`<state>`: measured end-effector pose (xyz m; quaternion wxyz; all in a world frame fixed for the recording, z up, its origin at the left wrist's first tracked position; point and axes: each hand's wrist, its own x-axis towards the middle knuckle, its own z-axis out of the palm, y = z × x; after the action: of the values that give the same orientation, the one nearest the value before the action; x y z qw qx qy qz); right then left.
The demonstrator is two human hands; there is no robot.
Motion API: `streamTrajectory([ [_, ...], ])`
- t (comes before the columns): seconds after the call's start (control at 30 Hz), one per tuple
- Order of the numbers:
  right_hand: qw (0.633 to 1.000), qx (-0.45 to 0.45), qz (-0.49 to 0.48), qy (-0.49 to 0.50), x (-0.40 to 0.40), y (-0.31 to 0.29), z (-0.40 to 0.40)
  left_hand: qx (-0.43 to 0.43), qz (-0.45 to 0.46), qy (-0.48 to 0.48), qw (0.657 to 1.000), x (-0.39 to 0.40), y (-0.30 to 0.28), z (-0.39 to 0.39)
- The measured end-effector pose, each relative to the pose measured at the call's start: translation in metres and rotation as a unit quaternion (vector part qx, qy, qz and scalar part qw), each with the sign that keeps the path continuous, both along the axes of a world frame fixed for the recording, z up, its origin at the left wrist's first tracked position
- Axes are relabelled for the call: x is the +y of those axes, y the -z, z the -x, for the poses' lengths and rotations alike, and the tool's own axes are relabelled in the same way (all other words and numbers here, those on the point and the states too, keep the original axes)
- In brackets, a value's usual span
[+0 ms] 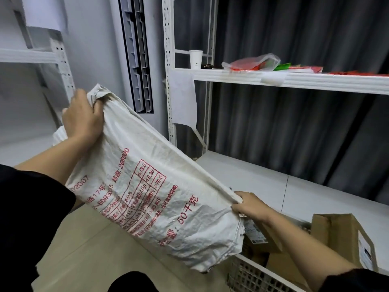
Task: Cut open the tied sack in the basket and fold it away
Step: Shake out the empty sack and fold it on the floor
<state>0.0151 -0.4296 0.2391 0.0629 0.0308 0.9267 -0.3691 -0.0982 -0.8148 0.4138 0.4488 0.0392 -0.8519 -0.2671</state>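
- Sack (151,197) is held up in the air, tilted, stretched between both hands. Its lower corner hangs just over the basket (252,275) rim; the top corner is up by the left shelf post.
- Left hand (82,119): grip clenched on the bunched upper corner of the sack, fingers dug into the fabric.
- Right hand (249,205): grip pinching the sack's lower right corner at the seam, thumb on top.
- Sack looks flat and slack, nearly empty by my reading. Whether a tie is left on it I cannot tell; the bunched end is hidden inside the left fist.
- No cutter or scissors in view.
- Risk: the right pinch is shallow, on a thin edge. Woven fabric is slick; a tug could pull it free and the sack would swing down on the left hand alone.
- Risk: the hanging corner could snag on the basket's lattice rim or catch the boxes (341,239) inside when the sack is drawn across.
- Risk: any leftover contents could spill to the floor (88,249) if the open end tips low.
- Risk: folding in mid-air gives uneven creases; the lower shelf (263,178) close by would give a flat surface.
- Cup (196,59) on the upper shelf is well clear of the sack.
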Motion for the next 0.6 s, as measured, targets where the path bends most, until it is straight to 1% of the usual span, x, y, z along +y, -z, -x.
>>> streamTrajectory([
  [0.17,0.991,-0.033,0.132,0.006,-0.003,0.003,-0.004,-0.002,-0.033,-0.012,0.999,0.0,0.003,0.0],
  [0.2,0.989,-0.032,0.145,0.007,-0.002,0.003,-0.005,-0.002,-0.034,-0.015,0.999,-0.002,0.003,0.0],
  [0.23,0.99,-0.019,0.138,-0.001,0.0,0.004,-0.004,-0.002,-0.031,-0.018,0.999,-0.002,0.003,0.0],
  [0.3,0.997,0.025,0.067,-0.017,0.001,0.005,-0.001,0.0,-0.024,-0.02,0.999,-0.003,0.002,-0.001],
  [0.37,0.998,0.065,-0.009,-0.014,0.002,0.007,0.003,0.004,-0.024,-0.016,1.0,-0.003,0.001,-0.002],
  [0.4,0.995,0.072,-0.066,-0.006,0.001,0.005,0.003,0.009,-0.025,-0.012,1.0,-0.003,0.001,-0.003],
  [0.43,0.986,0.07,-0.152,0.001,0.001,0.004,0.004,0.016,-0.026,-0.007,1.0,-0.003,0.001,-0.003],
  [0.47,0.967,0.067,-0.247,0.002,0.002,0.003,0.006,0.021,-0.028,-0.003,0.999,-0.003,0.001,-0.004],
  [0.5,0.946,0.052,-0.32,0.007,0.002,0.003,0.007,0.028,-0.029,0.002,0.999,-0.004,0.001,-0.004],
  [0.53,0.931,0.037,-0.362,0.014,0.002,0.002,0.007,0.038,-0.031,0.008,0.999,-0.005,0.001,-0.004],
  [0.6,0.919,0.02,-0.393,0.03,0.001,0.002,0.008,0.061,-0.037,0.022,0.997,-0.006,0.001,-0.005],
])
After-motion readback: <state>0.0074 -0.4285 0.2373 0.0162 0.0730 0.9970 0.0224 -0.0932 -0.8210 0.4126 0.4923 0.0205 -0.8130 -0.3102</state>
